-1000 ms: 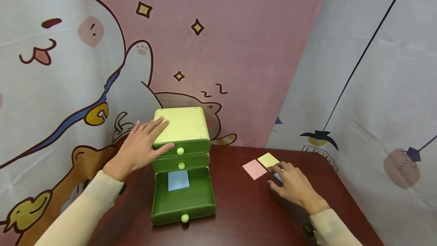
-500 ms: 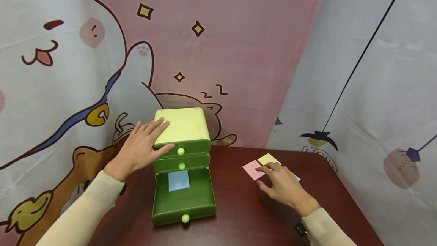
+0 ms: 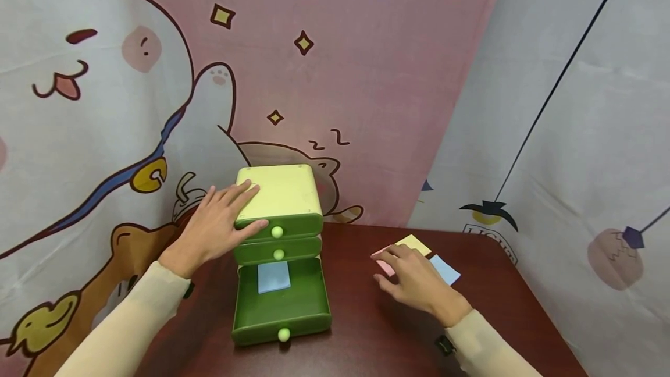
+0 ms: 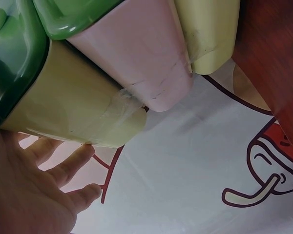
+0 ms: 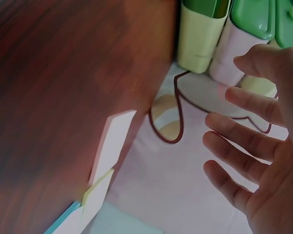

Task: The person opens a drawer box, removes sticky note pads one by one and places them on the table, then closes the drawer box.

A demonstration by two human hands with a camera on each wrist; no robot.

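Note:
My left hand rests on the upper left edge of a small drawer unit with a pale yellow top and green drawer fronts. In the left wrist view its fingers lie against the yellow casing. The pulled-out bottom drawer holds a blue sticky note pad. Above the table my right hand hovers with relaxed, spread fingers, partly covering a pink sticky note pad. The right wrist view shows nothing between those fingers. A yellow sticky note pad and another blue pad lie beside the pink one.
The dark red-brown table carries everything. Behind it hangs a cartoon-printed cloth, close to the back of the drawer unit, with a pale cloth along the right side. Two upper drawers are closed, with round light green knobs.
My right hand has moved left from over the blue pad to over the pink pad, uncovering the blue one. The left hand and the drawer unit stay put.

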